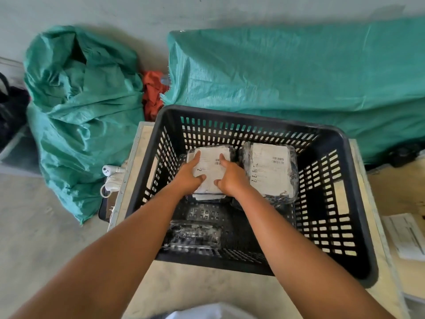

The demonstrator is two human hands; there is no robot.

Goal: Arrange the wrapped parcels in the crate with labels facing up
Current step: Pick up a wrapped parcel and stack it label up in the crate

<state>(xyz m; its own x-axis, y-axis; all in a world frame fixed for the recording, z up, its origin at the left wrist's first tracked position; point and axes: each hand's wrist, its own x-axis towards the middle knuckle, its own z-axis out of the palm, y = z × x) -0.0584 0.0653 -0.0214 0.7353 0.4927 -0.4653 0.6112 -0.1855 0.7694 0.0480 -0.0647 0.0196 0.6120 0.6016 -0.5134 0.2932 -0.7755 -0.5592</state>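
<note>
A black slotted plastic crate [358,203] stands on a low wooden platform. In its far left part lies a wrapped parcel [210,161] with a white label up. My left hand [190,174] and my right hand [230,177] both rest flat on it, thumbs at its near edge. Beside it on the right lies a second parcel [270,168], label up, in clear wrap. A third dark wrapped parcel [195,234] sits at the crate's near left with no label showing.
A stuffed green sack [80,111] stands at the left and a long green sack [299,74] lies behind the crate, with red cloth [153,93] between them. A white cabled device [111,174] lies left of the platform. Papers [404,236] lie at the right.
</note>
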